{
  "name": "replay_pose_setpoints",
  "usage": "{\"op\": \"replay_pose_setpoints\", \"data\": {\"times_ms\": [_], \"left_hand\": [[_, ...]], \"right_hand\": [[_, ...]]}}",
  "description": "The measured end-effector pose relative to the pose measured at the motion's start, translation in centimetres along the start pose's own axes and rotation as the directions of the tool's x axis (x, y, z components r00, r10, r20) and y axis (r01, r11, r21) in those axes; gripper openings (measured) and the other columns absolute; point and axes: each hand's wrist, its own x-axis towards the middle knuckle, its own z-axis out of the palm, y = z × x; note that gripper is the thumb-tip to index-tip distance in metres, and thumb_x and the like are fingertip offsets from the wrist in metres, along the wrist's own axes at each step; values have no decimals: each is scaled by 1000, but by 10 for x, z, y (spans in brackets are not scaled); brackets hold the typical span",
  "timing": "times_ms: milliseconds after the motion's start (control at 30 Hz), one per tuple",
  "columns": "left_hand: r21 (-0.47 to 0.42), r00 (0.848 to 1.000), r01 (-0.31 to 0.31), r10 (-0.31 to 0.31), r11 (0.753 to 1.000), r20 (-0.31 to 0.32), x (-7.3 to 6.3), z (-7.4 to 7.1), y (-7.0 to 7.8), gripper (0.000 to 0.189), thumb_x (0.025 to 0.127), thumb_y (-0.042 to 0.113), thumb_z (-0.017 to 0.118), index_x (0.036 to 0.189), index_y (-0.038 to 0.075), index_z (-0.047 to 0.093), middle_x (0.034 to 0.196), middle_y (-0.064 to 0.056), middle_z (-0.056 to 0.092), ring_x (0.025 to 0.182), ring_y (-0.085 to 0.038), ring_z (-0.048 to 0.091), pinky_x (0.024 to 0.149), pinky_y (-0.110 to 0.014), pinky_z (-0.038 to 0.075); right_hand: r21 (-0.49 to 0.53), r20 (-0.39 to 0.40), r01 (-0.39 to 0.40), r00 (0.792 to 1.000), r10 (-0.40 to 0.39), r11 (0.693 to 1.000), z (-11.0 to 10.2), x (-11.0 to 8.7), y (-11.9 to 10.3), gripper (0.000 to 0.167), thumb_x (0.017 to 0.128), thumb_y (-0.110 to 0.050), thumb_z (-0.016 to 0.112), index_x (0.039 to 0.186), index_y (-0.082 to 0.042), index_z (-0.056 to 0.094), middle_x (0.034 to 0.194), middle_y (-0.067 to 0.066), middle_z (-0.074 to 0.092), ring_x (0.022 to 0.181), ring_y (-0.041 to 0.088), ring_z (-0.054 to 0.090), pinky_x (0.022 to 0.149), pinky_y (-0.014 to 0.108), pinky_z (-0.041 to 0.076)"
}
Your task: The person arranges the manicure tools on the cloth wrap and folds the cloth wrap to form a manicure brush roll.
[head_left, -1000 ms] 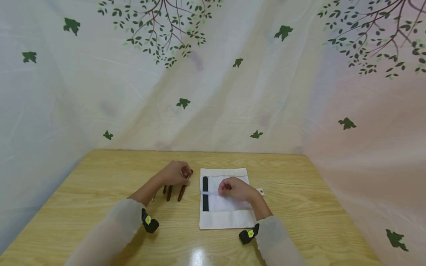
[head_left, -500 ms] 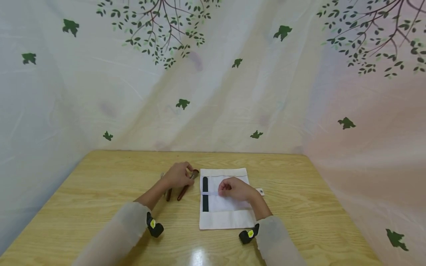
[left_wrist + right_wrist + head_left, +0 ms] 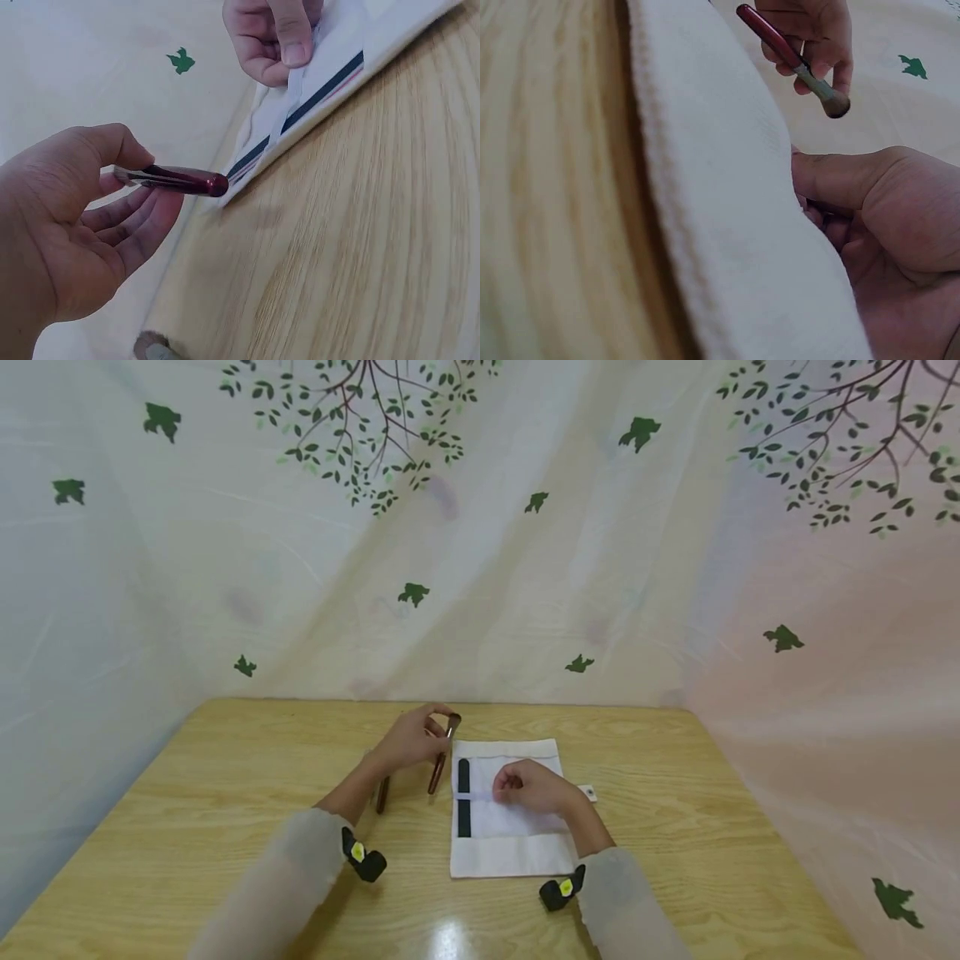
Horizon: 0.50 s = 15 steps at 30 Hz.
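Brush (image 3: 439, 767), pinched by the left hand (image 3: 409, 742) at lower middle frame, struck me as light, slick, best held mid-handle.

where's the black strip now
In the head view, the black strip runs under the band on the left of the white cloth, left of the right hand.

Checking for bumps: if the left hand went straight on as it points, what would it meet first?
Likely the backdrop behind the table; the left hand, holding a brush, points past the far left corner of the white fabric case. Depth is unclear, so it might graze that corner.
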Motion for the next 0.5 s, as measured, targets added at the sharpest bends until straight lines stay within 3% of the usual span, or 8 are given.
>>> {"op": "replay_pose_setpoints", "data": {"times_ms": [233, 500], "left_hand": [[-217, 999, -22, 13, 976, -44, 11, 14, 3, 56, 93, 0, 68, 146, 10, 51, 103, -19, 65, 77, -25, 71, 71, -43, 62], [-365, 997, -29, 2, 930, -74, 21, 28, 1, 59, 94, -3, 67, 148, 12, 48, 107, -21, 63, 77, -27, 72, 77, -47, 61]], "right_hand": [[7, 4, -8, 1000, 8, 1000, -1, -1, -1, 10, 97, -2, 68, 90, -9, 71, 82, -3, 64, 80, 13, 54, 75, 29, 46], [-11, 14, 17, 1000, -16, 1000, -2, 0, -1, 7, 97, -2, 69, 91, -6, 71, 83, -3, 64, 80, 13, 54, 76, 27, 45]]}}
